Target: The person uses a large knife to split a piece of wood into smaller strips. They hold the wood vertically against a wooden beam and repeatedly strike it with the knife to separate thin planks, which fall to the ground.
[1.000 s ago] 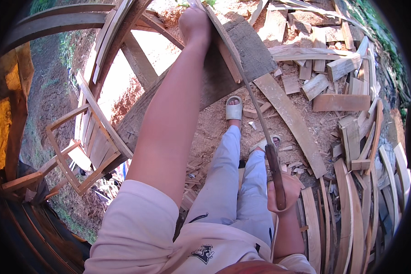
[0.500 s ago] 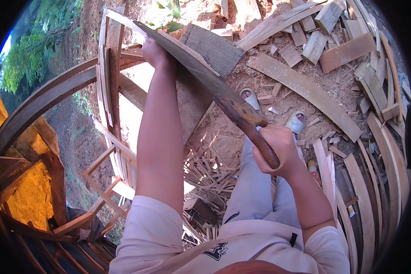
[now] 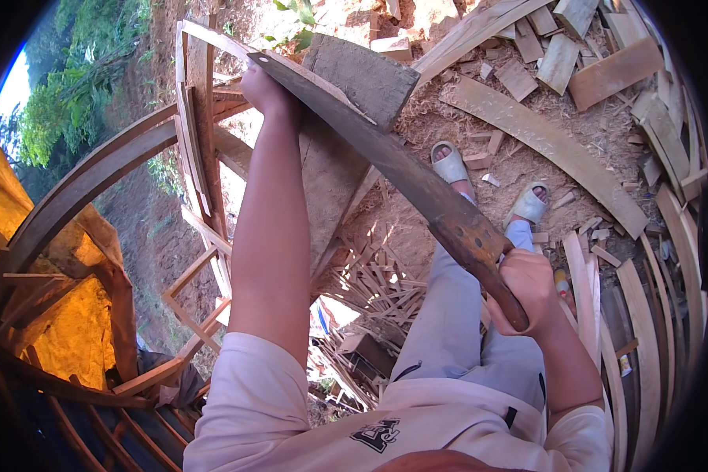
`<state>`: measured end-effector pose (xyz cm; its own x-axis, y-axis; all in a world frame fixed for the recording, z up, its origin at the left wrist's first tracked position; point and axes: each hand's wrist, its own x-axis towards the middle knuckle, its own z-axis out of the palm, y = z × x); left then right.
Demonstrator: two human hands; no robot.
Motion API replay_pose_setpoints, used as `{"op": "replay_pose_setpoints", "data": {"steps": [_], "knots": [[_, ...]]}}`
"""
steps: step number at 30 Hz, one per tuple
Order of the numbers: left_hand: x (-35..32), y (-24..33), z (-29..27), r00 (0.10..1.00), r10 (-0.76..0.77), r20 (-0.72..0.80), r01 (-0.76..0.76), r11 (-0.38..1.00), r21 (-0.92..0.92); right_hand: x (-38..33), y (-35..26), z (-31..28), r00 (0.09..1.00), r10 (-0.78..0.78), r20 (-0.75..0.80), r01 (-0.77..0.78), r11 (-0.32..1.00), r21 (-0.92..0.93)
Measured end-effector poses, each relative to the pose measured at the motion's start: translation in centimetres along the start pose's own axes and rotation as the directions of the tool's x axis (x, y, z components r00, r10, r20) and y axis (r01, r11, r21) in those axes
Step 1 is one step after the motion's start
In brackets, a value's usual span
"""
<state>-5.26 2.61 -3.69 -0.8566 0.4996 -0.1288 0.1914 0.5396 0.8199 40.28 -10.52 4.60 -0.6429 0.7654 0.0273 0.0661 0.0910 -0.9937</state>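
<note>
My right hand (image 3: 527,283) is wrapped around the wooden handle of a handsaw (image 3: 362,149). Its long dark blade slants up and left, its toe close above my left hand (image 3: 263,88). With that arm stretched far out, my left hand grips a long pale wooden strip (image 3: 216,38); the blade and strip hide most of its fingers. The blade lies along the strip and partly covers it. Beneath them are a wide grey board (image 3: 362,75) and a brown plank (image 3: 326,173). Where the teeth meet the wood cannot be made out.
Offcuts (image 3: 558,63) and a curved board (image 3: 551,149) lie on the sawdust-covered ground at the right, near my sandalled feet (image 3: 452,165). Thin sticks (image 3: 370,283) are heaped below the plank. Upright boards (image 3: 200,134) and an orange tarp (image 3: 71,330) are at the left.
My right hand has drawn the saw back toward me, down and to the right. The left hand keeps its place at the strip.
</note>
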Motion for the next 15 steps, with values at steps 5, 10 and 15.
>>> {"op": "replay_pose_setpoints", "data": {"steps": [5, 10, 15], "knots": [[-0.4, 0.1, 0.5, 0.999, -0.042, 0.014, 0.043, 0.993, -0.108, 3.7, 0.8, 2.6, 0.999, -0.006, -0.039, 0.007, 1.0, 0.01], [0.6, -0.7, 0.1, 0.999, 0.011, -0.031, -0.012, 1.0, -0.025, -1.3, 0.4, 0.3, 0.999, 0.035, -0.01, -0.034, 0.998, 0.047], [1.6, -1.7, -0.3, 0.999, 0.048, -0.007, -0.047, 0.997, 0.068, -0.4, -0.2, -1.3, 0.995, -0.022, 0.095, 0.022, 1.0, 0.005]]}}
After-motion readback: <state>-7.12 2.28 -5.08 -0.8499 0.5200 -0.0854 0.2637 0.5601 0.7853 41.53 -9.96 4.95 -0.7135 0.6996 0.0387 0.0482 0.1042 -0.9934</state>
